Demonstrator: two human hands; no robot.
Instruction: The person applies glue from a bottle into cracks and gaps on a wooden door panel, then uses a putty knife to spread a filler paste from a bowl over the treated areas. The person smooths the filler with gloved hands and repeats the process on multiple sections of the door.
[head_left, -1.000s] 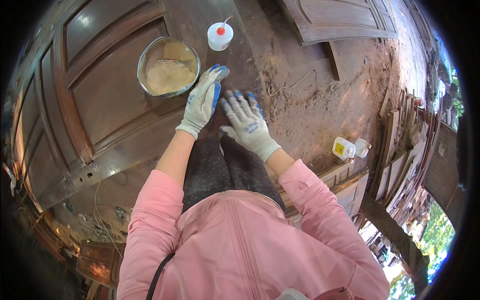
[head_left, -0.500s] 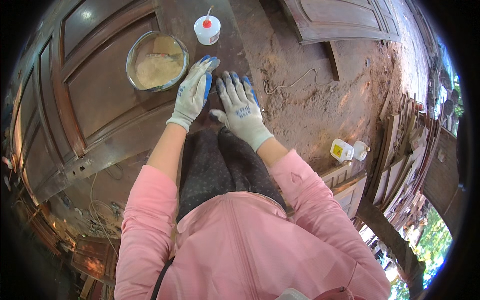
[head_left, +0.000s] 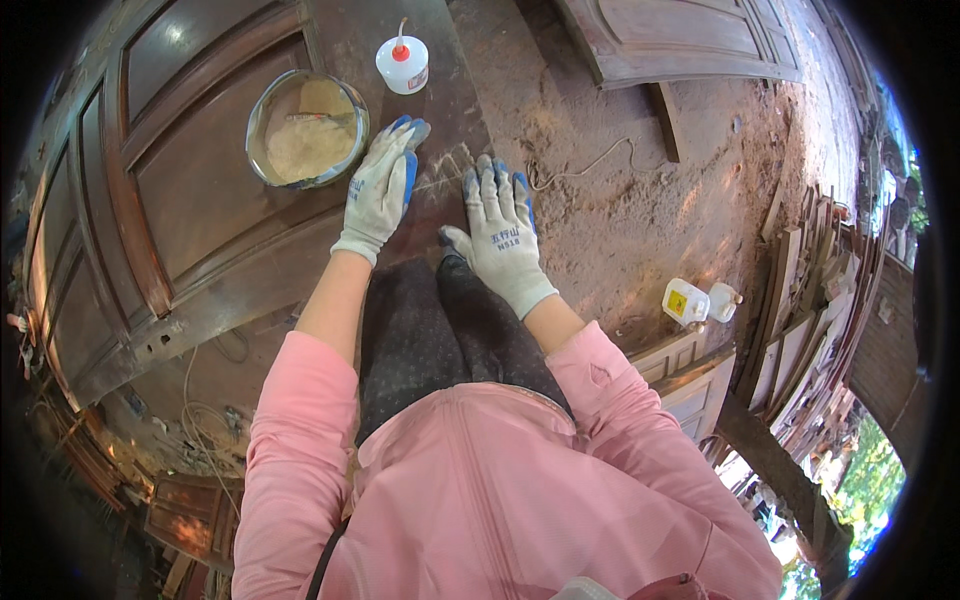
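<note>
A dark brown panelled wooden door [head_left: 215, 180] lies flat in front of me. My left hand [head_left: 376, 195], in a white glove with blue coating, is on its edge board, fingers stretched and held together, palm turned toward the right. My right hand [head_left: 500, 228], gloved alike, lies palm down by the door's right edge, fingers out and slightly apart. Neither hand holds anything. Between them, pale dusty streaks [head_left: 440, 182] mark the dark wood. Beside my left hand stands a round tub [head_left: 256, 160] of tan powder [head_left: 305, 150] with a thin stick-like tool in it.
Beyond my hands is a white squeeze bottle [head_left: 403, 75] with a red cap and nozzle. A cord [head_left: 590, 165] lies on the dirt floor at right. Two white jugs [head_left: 685, 302] stand further right, near stacked wood strips [head_left: 790, 290]. Another panelled door [head_left: 680, 40] is at the far right.
My right hand has slid right, away from the left hand, and pale streaks now show on the wood between them. My left hand has barely moved.
</note>
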